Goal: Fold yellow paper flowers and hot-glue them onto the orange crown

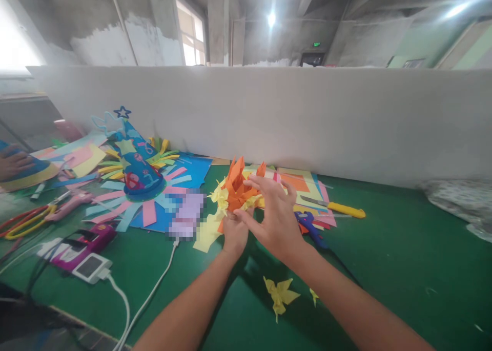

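Observation:
A cluster of folded paper flowers (pixel 237 186), orange with yellow ones around its lower edge, is held up in the middle of the view. From below, my left hand (pixel 235 234) grips its base; most of those fingers are hidden behind the paper. My right hand (pixel 275 215) is at the cluster's right side with fingers spread and curved, its fingertips near or against the petals. Whether they touch cannot be made out. Below my hands, a yellow folded paper flower (pixel 280 295) lies on the green table (pixel 400 269), and a second yellow piece (pixel 314 295) shows partly behind my right forearm.
Blue cone party hats (pixel 140 174) with paper-strip fringes stand left. A purple phone (pixel 188 215), charging cables, a power strip (pixel 82 253) and scissors (pixel 33 223) lie nearby. Right are a yellow-handled knife (pixel 346 209) and blue glue gun (pixel 310 228). Another person's hand (pixel 15 165) is far left.

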Demonstrator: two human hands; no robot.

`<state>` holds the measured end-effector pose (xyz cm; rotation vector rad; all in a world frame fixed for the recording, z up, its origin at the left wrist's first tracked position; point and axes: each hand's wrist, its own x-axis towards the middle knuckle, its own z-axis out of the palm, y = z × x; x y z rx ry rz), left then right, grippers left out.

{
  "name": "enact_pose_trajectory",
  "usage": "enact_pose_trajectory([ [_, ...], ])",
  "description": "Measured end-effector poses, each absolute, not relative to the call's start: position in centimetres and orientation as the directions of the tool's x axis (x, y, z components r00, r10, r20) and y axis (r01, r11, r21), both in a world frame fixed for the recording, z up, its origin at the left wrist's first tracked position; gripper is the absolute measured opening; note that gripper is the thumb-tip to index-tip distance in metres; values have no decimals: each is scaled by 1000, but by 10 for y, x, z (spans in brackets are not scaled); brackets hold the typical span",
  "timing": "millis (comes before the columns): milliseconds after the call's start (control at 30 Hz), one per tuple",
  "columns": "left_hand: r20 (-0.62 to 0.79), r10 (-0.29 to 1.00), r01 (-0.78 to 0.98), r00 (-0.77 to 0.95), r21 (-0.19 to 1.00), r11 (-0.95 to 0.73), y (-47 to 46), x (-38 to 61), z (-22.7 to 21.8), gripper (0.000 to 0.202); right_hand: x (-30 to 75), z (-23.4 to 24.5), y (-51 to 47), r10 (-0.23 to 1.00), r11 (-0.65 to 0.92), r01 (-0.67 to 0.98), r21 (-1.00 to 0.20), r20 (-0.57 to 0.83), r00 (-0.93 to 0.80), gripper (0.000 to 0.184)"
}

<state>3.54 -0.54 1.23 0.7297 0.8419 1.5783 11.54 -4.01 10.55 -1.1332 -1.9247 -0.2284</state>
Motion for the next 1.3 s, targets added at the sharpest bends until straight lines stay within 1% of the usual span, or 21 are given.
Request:
enact_pose_trajectory([
  [67,44,989,-563,-143,818,-117,-3,36,14,19,127,104,-45,592,567,789,-236,783,-191,48],
  [133,76,992,-632,-101,765,-123,-1,36,17,23,142,101,-48,588,538,806,-244,795,-152,46],
  [200,75,997,-731,-34,679,-76,1,34,19,25,159,95,-49,611,478,839,-260,784,-105,43],
  [267,34,999,-798,34,602,7,3,31,19,24,175,89,-50,650,416,865,-282,757,-65,40],
  [367,9,996,-813,85,579,64,6,26,17,17,195,80,-53,707,349,881,-318,707,-25,40],
  [433,5,992,-835,123,541,100,9,22,15,15,204,76,-57,738,337,885,-321,674,-37,36],
  [500,-8,989,-865,149,484,134,12,19,14,13,211,70,-63,777,348,885,-310,624,-87,26],
  [567,-24,990,-889,139,438,135,15,17,14,14,218,64,-68,818,367,878,-307,556,-148,17],
  [633,-38,992,-900,117,418,122,18,15,14,17,225,58,-73,853,369,872,-320,489,-181,14],
  [700,-53,993,-897,109,425,121,20,13,14,19,232,53,-75,870,353,872,-338,461,-174,14],
  [800,-56,993,-883,101,456,116,21,13,15,25,240,49,-73,868,337,872,-356,476,-141,15],
  [900,26,997,-886,79,461,59,19,16,16,33,240,51,-68,862,351,863,-363,486,-146,17],
  [967,85,993,-873,78,487,27,16,19,17,37,234,53,-64,856,363,864,-350,492,-159,18],
  [1067,132,983,-816,125,577,27,11,22,19,46,220,56,-59,822,418,861,-291,525,-222,23],
  [1133,129,977,-778,169,626,52,7,22,19,49,209,57,-56,790,476,848,-234,537,-296,30],
  [1200,102,975,-755,197,650,85,5,23,18,53,199,57,-53,766,523,833,-178,527,-368,38],
  [1300,64,971,-742,232,657,134,4,25,17,55,190,53,-47,761,540,832,-124,495,-420,49],
])
